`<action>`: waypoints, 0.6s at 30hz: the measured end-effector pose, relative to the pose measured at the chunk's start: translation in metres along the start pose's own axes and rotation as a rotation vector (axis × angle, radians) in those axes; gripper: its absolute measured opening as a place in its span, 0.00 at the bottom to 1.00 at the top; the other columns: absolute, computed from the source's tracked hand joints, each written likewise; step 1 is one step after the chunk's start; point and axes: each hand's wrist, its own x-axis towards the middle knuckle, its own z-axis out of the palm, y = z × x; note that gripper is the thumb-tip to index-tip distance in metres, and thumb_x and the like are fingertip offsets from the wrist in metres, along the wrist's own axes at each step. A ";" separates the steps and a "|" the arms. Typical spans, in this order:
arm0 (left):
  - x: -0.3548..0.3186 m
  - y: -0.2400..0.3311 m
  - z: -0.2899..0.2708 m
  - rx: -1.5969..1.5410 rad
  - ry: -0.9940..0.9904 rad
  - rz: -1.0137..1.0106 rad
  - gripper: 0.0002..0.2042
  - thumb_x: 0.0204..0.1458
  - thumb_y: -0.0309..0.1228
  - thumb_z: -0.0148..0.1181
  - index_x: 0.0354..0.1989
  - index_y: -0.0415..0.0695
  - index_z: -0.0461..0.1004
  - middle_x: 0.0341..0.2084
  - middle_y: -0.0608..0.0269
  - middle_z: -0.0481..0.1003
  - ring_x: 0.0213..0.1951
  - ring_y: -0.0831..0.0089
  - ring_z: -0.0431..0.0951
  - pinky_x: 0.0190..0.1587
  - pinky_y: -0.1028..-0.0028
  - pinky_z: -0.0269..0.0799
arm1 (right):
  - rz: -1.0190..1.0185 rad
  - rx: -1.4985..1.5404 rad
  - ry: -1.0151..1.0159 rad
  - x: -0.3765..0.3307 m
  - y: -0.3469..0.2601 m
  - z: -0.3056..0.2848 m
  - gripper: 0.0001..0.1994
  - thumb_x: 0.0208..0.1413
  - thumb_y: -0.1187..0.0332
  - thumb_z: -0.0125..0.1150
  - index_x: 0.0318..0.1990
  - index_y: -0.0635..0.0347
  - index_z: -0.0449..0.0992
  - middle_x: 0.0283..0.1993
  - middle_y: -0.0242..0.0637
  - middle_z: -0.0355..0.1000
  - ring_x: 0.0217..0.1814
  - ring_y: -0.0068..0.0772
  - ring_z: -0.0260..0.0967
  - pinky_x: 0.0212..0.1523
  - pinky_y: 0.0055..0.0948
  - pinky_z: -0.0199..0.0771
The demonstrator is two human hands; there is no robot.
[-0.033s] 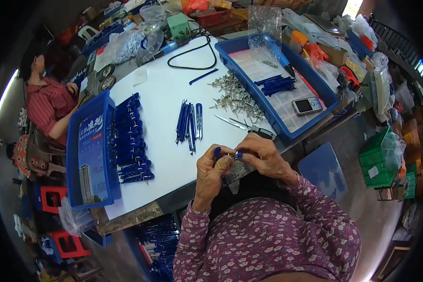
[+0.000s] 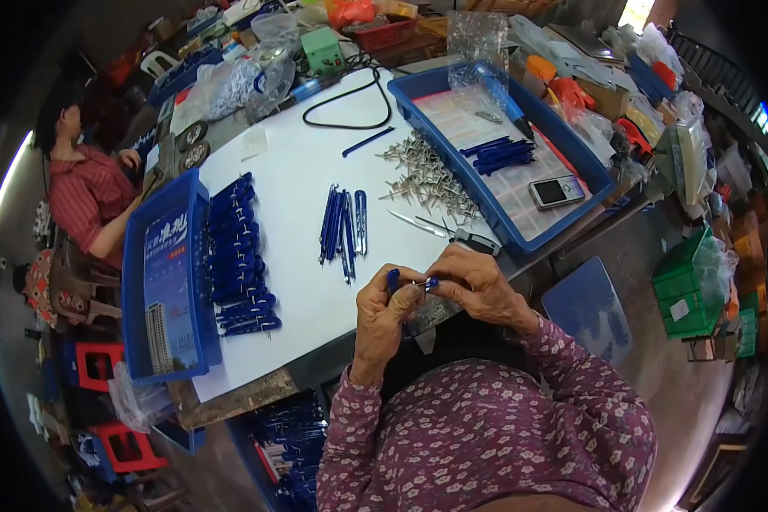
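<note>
My left hand (image 2: 380,320) and my right hand (image 2: 480,286) meet just over the table's near edge, fingers pinched. A blue plastic piece (image 2: 392,280) sticks up from the left fingers. Between the fingertips shows a thin silvery metal part, and at the right fingertips is a small blue end (image 2: 433,282). My fingers hide whether these are one thing. Beyond my hands lies a small group of slim blue plastic pieces (image 2: 337,226). A pile of silvery metal parts (image 2: 422,179) is to the right of them, with a pointed metal tool (image 2: 418,224) nearby.
On the left, stacked blue pieces (image 2: 235,256) line a blue tray (image 2: 200,282). Another blue tray (image 2: 520,243) at the right holds blue pieces and a mobile phone (image 2: 558,192). A black cable (image 2: 347,126) loops at the back. A person in red (image 2: 90,200) sits at the far left.
</note>
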 end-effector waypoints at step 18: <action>-0.006 -0.012 0.020 0.235 0.110 -0.073 0.12 0.58 0.30 0.43 0.46 0.38 0.62 0.20 0.69 0.62 0.19 0.86 0.55 0.20 0.85 0.50 | 0.235 0.288 0.192 -0.018 0.013 0.016 0.10 0.56 0.69 0.51 0.26 0.65 0.66 0.17 0.30 0.57 0.18 0.17 0.53 0.17 0.23 0.54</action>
